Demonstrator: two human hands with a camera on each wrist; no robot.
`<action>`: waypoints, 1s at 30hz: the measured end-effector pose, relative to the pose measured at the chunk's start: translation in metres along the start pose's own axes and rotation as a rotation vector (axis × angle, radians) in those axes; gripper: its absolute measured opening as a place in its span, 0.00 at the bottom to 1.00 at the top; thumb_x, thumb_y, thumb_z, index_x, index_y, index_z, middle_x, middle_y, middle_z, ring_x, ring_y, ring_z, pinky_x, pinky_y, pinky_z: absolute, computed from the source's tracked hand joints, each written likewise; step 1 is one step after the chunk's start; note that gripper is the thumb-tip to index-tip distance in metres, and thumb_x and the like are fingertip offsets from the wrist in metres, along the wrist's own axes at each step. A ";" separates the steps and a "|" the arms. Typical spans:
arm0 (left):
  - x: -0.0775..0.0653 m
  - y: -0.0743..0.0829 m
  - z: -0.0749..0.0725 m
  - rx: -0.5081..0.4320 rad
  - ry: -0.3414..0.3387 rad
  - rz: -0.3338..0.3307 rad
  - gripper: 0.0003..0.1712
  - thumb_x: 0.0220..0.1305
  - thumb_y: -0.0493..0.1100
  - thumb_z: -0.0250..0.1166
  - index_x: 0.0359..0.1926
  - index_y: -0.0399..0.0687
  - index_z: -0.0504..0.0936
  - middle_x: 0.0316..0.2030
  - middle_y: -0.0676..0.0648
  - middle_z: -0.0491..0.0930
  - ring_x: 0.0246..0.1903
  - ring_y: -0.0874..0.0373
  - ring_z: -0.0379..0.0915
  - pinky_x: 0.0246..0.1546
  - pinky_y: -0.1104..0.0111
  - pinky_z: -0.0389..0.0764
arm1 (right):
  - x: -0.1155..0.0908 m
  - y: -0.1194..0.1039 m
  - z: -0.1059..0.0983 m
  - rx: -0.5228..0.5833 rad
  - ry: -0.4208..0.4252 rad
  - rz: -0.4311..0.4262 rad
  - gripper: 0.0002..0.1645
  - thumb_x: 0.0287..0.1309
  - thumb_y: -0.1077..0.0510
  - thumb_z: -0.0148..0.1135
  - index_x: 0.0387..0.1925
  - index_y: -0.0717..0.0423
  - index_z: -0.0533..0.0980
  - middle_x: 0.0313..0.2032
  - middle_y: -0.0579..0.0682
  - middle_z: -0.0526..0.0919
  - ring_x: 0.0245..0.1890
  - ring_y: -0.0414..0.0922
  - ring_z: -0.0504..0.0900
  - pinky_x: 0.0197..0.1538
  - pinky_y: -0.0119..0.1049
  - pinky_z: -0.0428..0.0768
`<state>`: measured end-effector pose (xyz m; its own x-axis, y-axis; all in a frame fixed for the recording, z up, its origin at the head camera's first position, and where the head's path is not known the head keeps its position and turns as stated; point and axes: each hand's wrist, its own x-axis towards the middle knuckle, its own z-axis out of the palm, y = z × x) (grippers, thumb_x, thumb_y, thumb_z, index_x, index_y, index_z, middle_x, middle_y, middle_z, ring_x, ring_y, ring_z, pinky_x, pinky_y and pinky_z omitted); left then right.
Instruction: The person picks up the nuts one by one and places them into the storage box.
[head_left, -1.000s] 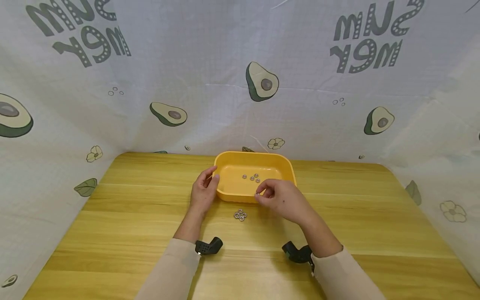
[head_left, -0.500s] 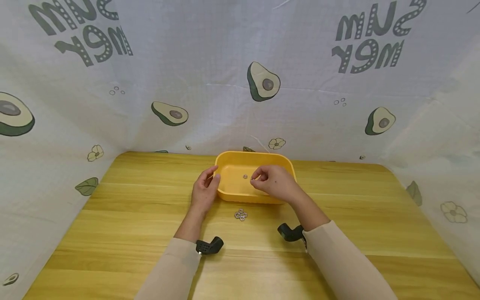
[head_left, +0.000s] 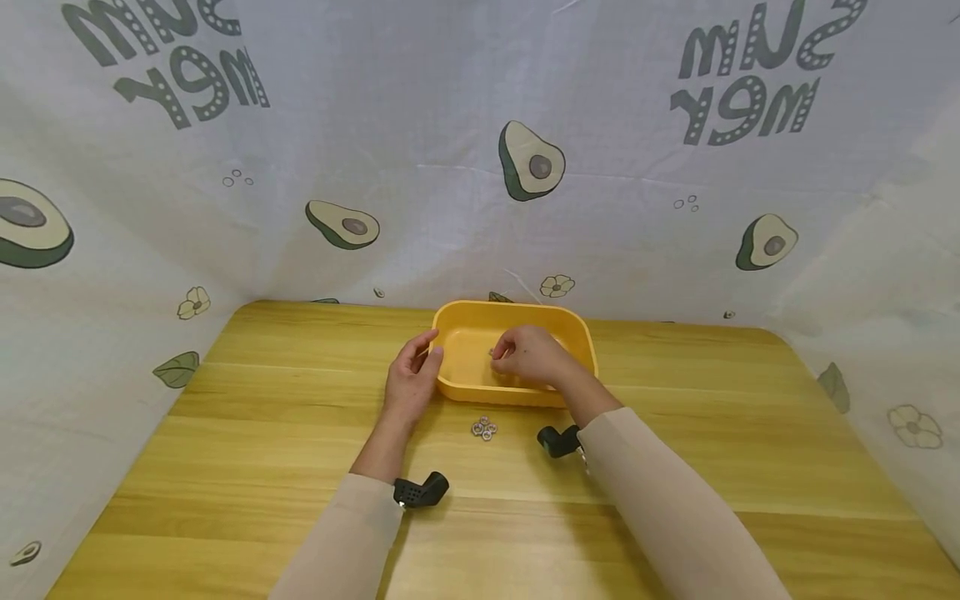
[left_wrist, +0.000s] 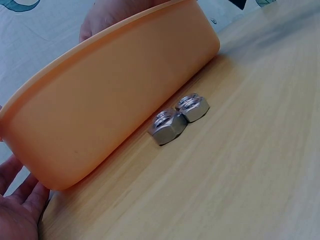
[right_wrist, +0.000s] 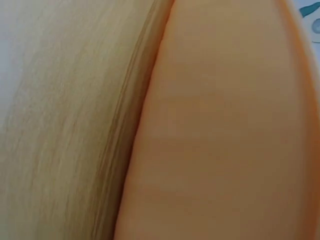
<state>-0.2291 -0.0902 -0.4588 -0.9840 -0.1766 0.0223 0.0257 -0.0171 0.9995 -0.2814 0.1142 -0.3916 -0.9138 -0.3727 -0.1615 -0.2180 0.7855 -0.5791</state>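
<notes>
A yellow plastic bin (head_left: 517,395) stands at the back of the table. My left hand (head_left: 409,385) rests against its left end, fingertips at the rim; in the left wrist view, fingers (left_wrist: 35,197) touch the outside of its lower corner. My right hand (head_left: 531,357) reaches down into the bin, thumb and fingers pinched together on a small metal nut, which the hand hides now. Just left of those fingertips, another nut (head_left: 491,352) shows on the bin floor. In front of the bin lie several hex nuts (head_left: 484,428) in a tight cluster, two plain in the left wrist view.
The wooden table (head_left: 262,467) ends at the back against a hanging white cloth (head_left: 450,233) printed with avocados. Its near wall (right_wrist: 225,125) fills much of the right wrist view. Black wrist cameras (head_left: 422,490) sit on both wrists.
My right hand has moved left and farther into the bin from above its front rim, covering most of the nuts inside. My left hand and the nut cluster on the table have stayed put.
</notes>
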 end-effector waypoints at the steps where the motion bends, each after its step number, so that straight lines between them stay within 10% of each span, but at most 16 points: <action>1: 0.000 0.000 0.000 -0.002 -0.001 -0.001 0.23 0.75 0.46 0.60 0.67 0.50 0.77 0.71 0.44 0.71 0.71 0.45 0.67 0.72 0.52 0.71 | 0.002 0.000 0.001 0.001 -0.007 0.009 0.07 0.61 0.56 0.69 0.35 0.56 0.83 0.36 0.50 0.86 0.28 0.44 0.74 0.31 0.31 0.73; 20: 0.001 -0.001 0.000 -0.023 -0.011 0.003 0.22 0.75 0.45 0.60 0.67 0.51 0.77 0.71 0.45 0.70 0.71 0.47 0.67 0.71 0.53 0.71 | 0.017 -0.002 0.012 -0.080 0.034 0.009 0.08 0.61 0.53 0.69 0.36 0.54 0.85 0.31 0.48 0.83 0.32 0.45 0.77 0.37 0.33 0.74; 30: 0.001 -0.001 0.000 -0.018 -0.011 0.007 0.23 0.74 0.46 0.60 0.67 0.51 0.77 0.71 0.45 0.70 0.71 0.46 0.67 0.71 0.52 0.72 | 0.013 -0.004 0.010 0.075 0.041 0.052 0.14 0.63 0.53 0.69 0.45 0.57 0.83 0.31 0.50 0.83 0.26 0.43 0.77 0.30 0.31 0.76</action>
<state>-0.2299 -0.0906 -0.4595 -0.9857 -0.1662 0.0297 0.0357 -0.0333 0.9988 -0.2890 0.1012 -0.3999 -0.9366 -0.3112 -0.1611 -0.1455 0.7637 -0.6290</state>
